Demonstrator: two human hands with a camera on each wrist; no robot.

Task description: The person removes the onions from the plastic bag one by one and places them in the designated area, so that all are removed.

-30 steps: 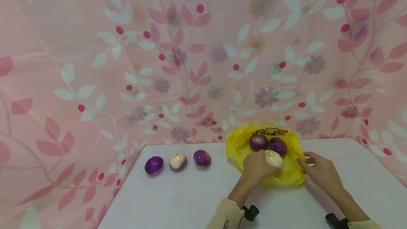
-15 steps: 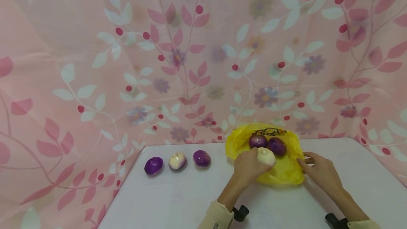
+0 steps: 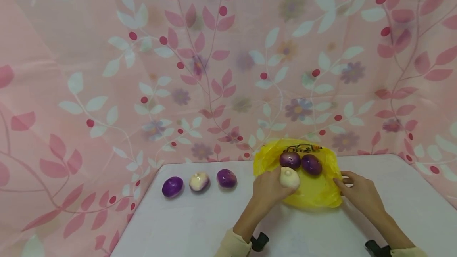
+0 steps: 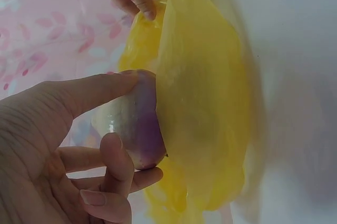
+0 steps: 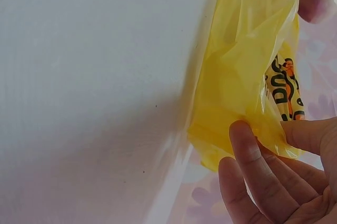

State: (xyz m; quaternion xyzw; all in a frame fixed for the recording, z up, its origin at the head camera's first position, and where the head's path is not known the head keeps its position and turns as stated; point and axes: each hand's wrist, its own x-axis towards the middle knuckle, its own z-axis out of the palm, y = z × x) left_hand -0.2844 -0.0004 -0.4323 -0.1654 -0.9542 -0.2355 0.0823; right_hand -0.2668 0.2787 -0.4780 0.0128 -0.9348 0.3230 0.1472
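My left hand [image 3: 268,188] grips a purple-and-white turnip [image 3: 289,177], its white side facing up, over the left part of a yellow plastic bag [image 3: 317,191]. In the left wrist view the thumb and fingertips hold the turnip [image 4: 142,121] from opposite sides, and the bag's near wall overlaps its lower part. My right hand [image 3: 362,193] pinches the bag's right rim between thumb and fingers, holding the mouth wide. Two purple turnips, one on the left [image 3: 290,160] and one on the right [image 3: 312,164], lie inside the bag toward the back.
On the white table [image 3: 178,225], three turnips form a row at the left: a purple one [image 3: 173,186], a mostly white one [image 3: 199,181] and a purple one with a pale patch [image 3: 226,179]. A pink floral cloth [image 3: 221,70] hangs behind the table's back edge.
My left hand has moved left with the turnip, from the middle of the bag toward its left side. The right hand stays at the bag's rim.
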